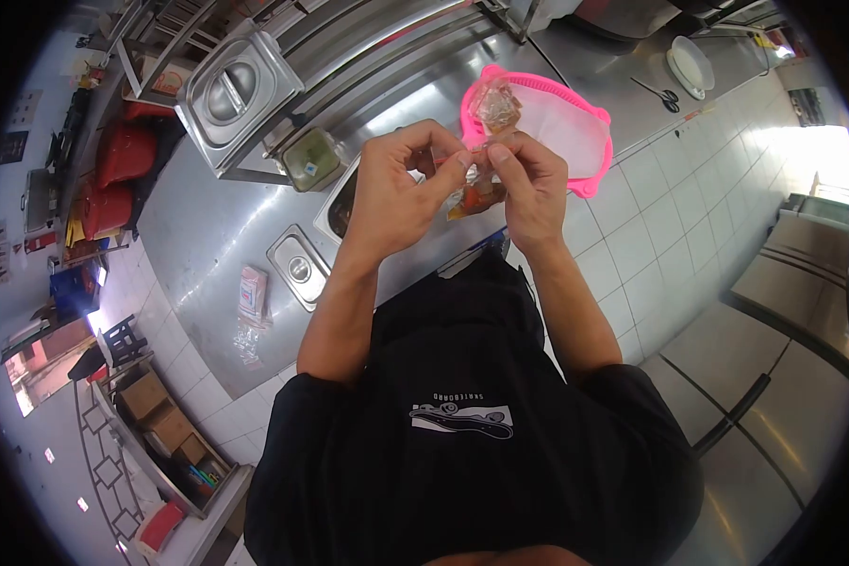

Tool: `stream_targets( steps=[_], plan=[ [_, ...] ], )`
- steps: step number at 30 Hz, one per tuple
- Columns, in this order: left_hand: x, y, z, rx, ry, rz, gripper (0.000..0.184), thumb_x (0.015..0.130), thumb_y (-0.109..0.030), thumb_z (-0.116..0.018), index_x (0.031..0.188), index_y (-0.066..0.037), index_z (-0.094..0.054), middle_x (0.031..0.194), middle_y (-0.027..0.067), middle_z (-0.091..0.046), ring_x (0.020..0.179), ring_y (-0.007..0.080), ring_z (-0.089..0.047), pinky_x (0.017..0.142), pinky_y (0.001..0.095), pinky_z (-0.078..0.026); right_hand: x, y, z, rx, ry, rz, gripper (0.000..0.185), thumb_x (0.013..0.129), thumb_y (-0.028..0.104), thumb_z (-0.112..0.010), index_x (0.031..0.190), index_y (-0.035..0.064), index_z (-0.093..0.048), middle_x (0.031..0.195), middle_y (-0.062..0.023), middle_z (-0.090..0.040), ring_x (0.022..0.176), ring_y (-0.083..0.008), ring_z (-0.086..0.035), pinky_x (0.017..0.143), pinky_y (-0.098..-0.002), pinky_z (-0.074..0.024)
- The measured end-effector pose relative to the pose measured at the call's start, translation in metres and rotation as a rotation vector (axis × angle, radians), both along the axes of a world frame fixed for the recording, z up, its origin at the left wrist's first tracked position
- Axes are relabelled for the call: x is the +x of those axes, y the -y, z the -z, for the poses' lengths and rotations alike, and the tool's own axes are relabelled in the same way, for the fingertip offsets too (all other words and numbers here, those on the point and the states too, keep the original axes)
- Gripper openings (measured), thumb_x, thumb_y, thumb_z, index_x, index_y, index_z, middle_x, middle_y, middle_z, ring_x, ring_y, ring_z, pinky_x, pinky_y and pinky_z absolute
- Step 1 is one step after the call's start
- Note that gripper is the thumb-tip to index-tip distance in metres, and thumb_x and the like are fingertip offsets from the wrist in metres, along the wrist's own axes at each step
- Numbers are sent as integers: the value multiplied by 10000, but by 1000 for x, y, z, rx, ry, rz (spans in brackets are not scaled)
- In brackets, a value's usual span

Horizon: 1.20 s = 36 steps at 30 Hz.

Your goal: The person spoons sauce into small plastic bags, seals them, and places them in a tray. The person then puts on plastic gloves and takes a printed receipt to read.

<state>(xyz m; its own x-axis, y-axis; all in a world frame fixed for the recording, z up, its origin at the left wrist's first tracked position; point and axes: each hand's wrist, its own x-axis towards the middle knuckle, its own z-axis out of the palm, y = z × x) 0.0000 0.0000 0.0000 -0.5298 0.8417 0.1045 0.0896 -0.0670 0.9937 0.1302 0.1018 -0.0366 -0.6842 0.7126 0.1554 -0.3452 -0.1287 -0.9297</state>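
Note:
Both hands are raised close together over the edge of the steel counter. My left hand (401, 189) pinches the gathered neck of a clear plastic bag between thumb and fingers. Right beside it, my right hand (534, 189) grips the same neck, thumb pressed against the index finger. The bag's lower part (478, 196), with orange-brown contents, hangs between the hands. Crumpled clear plastic (496, 106) sticks up beyond the fingertips. Behind the hands lies a pink basket (606, 141) with a white bottom, partly hidden by them.
A lidded steel pan (234, 94) stands at the upper left, near a container with green contents (311, 160). A small steel lid (299, 268) and a pink-white packet (252, 294) lie on the counter (208, 236). Scissors (668, 98) and a white bowl (690, 68) are at the upper right.

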Motion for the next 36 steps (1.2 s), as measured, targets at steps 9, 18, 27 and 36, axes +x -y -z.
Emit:
stream_targets(
  steps=[9,18,27,36],
  plan=[
    [46,-44,1,-145,-236,-25,75,915,-54,-715,883,11,-698,788,36,-696,711,71,-606,675,249,-470,37,-58,5,-34,31,-137,89,965,45,-666,940,-40,-656,920,-51,-593,799,-89,-609,646,-242,-581],
    [70,-73,63,-296,-205,-206,103,927,-76,-720,883,15,-701,767,44,-698,722,78,-617,695,256,-480,50,-109,63,129,199,-175,60,962,21,-652,942,-35,-648,837,-53,-620,775,-97,-627,625,-264,-599],
    [79,-115,100,-323,-208,-271,135,876,-97,-752,825,11,-689,656,73,-686,583,101,-598,570,285,-455,59,-164,103,339,241,-104,58,926,1,-671,907,-49,-647,779,-91,-634,681,-148,-642,635,-291,-500],
    [86,-145,111,-276,-170,-298,117,886,-94,-747,854,11,-706,668,76,-696,610,92,-623,589,271,-480,81,-202,133,395,355,187,37,900,14,-664,889,-14,-643,775,-112,-627,680,-203,-640,657,-325,-498]
  ],
)
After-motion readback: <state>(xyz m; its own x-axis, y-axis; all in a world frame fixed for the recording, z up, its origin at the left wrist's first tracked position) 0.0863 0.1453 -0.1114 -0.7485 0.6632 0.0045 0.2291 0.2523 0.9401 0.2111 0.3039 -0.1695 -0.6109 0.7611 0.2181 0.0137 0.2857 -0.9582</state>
